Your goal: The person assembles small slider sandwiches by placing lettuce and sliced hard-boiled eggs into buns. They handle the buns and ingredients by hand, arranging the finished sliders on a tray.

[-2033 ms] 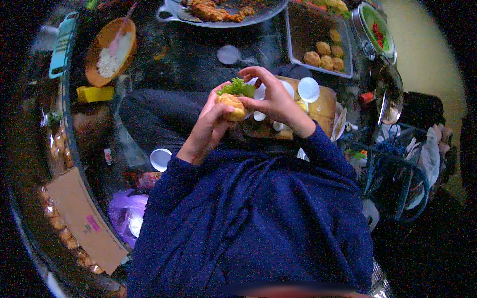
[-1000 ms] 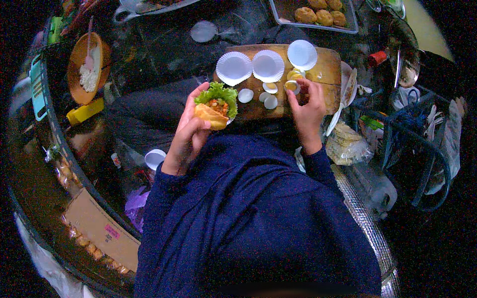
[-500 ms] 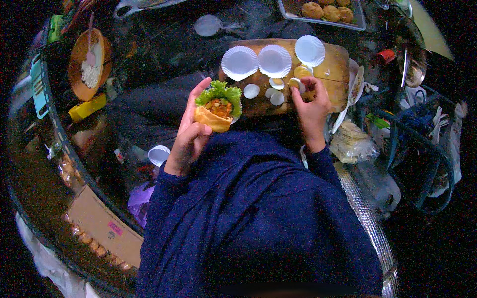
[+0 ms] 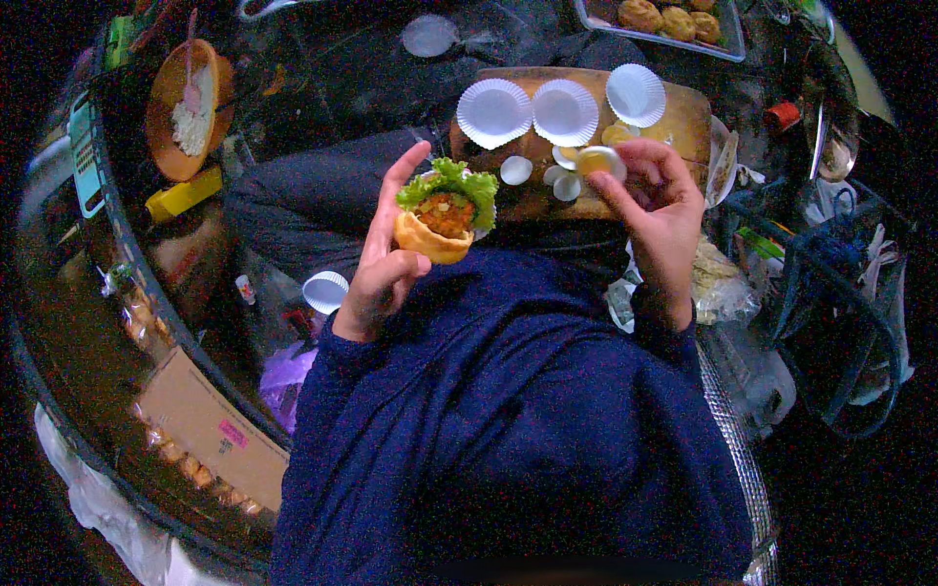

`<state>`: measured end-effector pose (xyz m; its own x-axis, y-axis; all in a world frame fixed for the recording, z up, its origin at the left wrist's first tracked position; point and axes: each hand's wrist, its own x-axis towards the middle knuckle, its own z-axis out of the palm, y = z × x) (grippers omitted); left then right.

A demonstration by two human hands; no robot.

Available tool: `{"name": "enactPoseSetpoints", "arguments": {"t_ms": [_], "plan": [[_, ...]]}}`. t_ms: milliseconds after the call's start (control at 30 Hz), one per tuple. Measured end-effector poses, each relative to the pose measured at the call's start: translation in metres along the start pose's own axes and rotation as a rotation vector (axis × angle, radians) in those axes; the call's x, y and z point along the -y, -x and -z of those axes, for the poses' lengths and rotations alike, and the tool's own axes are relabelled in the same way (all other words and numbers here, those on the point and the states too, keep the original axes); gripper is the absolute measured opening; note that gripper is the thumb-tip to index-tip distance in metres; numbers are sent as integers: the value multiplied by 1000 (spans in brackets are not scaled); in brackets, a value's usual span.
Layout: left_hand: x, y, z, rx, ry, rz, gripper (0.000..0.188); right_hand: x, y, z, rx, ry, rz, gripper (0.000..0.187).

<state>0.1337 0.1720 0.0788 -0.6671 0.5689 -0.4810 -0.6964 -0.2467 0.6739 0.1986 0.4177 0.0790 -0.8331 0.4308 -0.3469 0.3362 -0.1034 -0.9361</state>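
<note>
My left hand [image 4: 379, 264] holds a small filled bun [image 4: 435, 240] between thumb and fingers, its index finger stretched upward. Green lettuce [image 4: 459, 186] and an orange-brown chopped filling show in the bun's opening, with a bit of white paper cup behind. Pinched in my right hand [image 4: 664, 200] is a slice of boiled egg [image 4: 599, 163], yellow yolk ringed by white, raised above the wooden board [image 4: 684, 127]. More egg slices [image 4: 516, 171] lie on that board, some partly hidden by my right hand. White fluted paper cups [image 4: 493, 113] stand along its far side.
An orange bowl [image 4: 156, 127] of white food with a pink spoon is at far left, near a yellow object [image 4: 186, 195] and a blue grater [image 4: 86, 156]. A clear tray of round buns [image 4: 674, 24] lies at the back. One paper cup [image 4: 324, 291] sits beside my left forearm; a dark basket [image 4: 840, 322] stands at right.
My right hand has lifted an egg slice off the board and brought it up toward me. My left hand still holds the bun, tilted slightly differently. The whole view has shifted a little.
</note>
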Motion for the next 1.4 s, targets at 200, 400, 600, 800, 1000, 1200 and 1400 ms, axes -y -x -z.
{"name": "enactPoseSetpoints", "arguments": {"t_ms": [200, 400, 600, 800, 1000, 1200, 1400], "plan": [[4, 1, 2, 12, -67, 9, 104, 27, 6, -51, 387, 137, 233, 31], [6, 4, 5, 73, -128, -10, 101, 25, 8, -65, 558, 373, 285, 26], [9, 7, 6, 30, -93, -14, 96, 20, 8, -72, 531, 414, 492, 23], [10, 9, 9, 36, -103, -17, 88, 23, 17, -73, 448, 516, 472, 20], [12, 10, 7, -11, -76, -19, 82, 26, 13, -62, 370, 377, 470, 23], [10, 9, 10, 8, -98, -44, 78, 19, 11, -50, 407, 229, 176, 54], [12, -7, 5, -42, -158, -77, 75, -9, 2, -62, 499, 237, 285, 71]]}}
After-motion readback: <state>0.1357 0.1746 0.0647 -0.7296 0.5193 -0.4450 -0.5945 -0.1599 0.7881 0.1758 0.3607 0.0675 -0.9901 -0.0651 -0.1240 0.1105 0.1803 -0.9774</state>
